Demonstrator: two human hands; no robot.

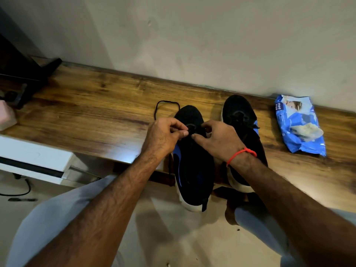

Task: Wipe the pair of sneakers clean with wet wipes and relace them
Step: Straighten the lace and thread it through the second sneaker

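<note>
Sneakers (pixel 194 157) sit toes to the wall so both hands reach eyelets: left hand (pixel 163 136) pinches the lace (pixel 165 105), right hand (pixel 215 139) fingers curled at the eyelets, hold unclear

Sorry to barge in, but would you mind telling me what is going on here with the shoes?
A person is relacing a pair of black sneakers on a wooden shelf. Both hands work at the left sneaker: the left hand and right hand pinch its black lace, which loops out past the toe. The right sneaker stands beside it, untouched. A blue pack of wet wipes lies to the right.
</note>
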